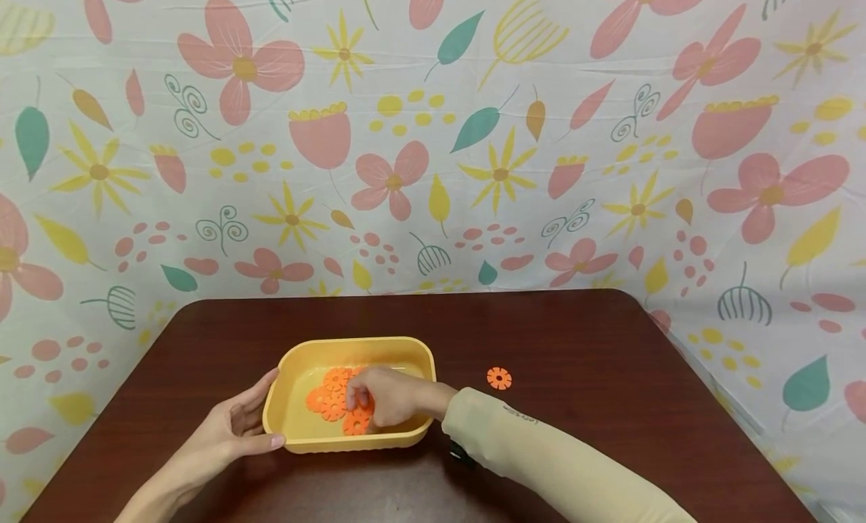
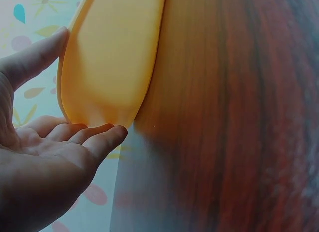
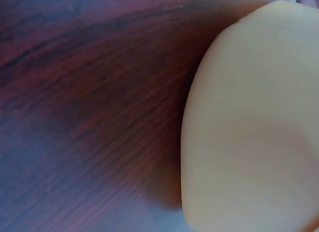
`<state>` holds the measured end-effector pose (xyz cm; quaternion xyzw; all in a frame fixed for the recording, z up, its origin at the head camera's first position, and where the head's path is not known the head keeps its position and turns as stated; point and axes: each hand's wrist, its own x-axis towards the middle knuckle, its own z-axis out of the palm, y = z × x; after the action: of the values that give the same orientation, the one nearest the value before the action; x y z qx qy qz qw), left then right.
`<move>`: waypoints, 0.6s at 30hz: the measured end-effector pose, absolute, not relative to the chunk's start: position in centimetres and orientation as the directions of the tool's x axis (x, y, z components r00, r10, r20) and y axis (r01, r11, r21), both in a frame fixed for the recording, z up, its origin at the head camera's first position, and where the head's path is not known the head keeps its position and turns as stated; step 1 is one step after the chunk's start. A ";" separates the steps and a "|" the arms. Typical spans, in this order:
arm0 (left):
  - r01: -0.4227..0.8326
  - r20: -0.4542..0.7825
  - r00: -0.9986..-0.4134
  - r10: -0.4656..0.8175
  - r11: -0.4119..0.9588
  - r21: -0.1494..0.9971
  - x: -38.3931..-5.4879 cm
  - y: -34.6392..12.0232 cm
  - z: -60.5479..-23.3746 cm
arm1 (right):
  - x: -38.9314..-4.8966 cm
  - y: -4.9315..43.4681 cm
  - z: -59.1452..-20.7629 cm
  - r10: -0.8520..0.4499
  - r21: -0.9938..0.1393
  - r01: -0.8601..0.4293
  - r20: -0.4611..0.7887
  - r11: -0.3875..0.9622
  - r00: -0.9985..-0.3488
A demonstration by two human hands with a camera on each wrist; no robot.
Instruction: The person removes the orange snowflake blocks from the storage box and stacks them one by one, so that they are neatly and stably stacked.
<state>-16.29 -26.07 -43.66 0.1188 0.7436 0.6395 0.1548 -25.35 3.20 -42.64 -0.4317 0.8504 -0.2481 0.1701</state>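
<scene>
A yellow plastic bin [image 1: 291, 425] stands on the dark wood table, with several orange notched discs [image 1: 334, 406] piled inside it. At its left end my left hand [image 1: 233, 429] holds the bin, thumb by the near corner and fingers by the far one. In the left wrist view this hand [image 2: 55, 147] has its thumb and fingertips on the bin's outer wall [image 2: 109, 57]. Reaching over the right end, my right hand [image 1: 392, 395] is down in the bin with bent fingers among the discs. Its thumb and any disc in its grasp are hidden.
One orange notched disc [image 1: 499, 379] lies alone on the table [image 1: 575, 343], right of the bin. A flower-printed cloth [image 1: 433, 132] hangs behind the table. In the right wrist view a pale yellow rounded surface [image 3: 254, 117] fills the right side.
</scene>
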 end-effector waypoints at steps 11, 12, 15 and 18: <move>-0.025 -0.082 -0.926 0.368 0.157 0.987 -16.3 -26.0 -43.6 | -25.2 3.4 -42.5 -0.816 -0.583 -0.634 -0.091 0.508 -0.571; -0.028 -0.086 -0.926 0.366 0.160 0.987 -16.3 -26.0 -43.6 | -25.2 3.4 -42.4 -0.818 -0.585 -0.634 -0.094 0.506 -0.567; -0.029 -0.087 -0.929 0.359 0.164 0.986 -16.2 -26.0 -43.6 | -25.2 3.6 -42.3 -0.823 -0.599 -0.626 -0.103 0.499 -0.558; -0.025 -0.084 -0.931 0.355 0.169 0.985 -16.2 -26.0 -43.6 | -25.3 3.7 -42.2 -0.831 -0.619 -0.620 -0.101 0.483 -0.547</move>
<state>-16.23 -25.97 -43.63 0.1101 0.7497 0.6352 0.1495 -25.28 3.72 -42.16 -0.4326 0.8381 -0.2668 0.1979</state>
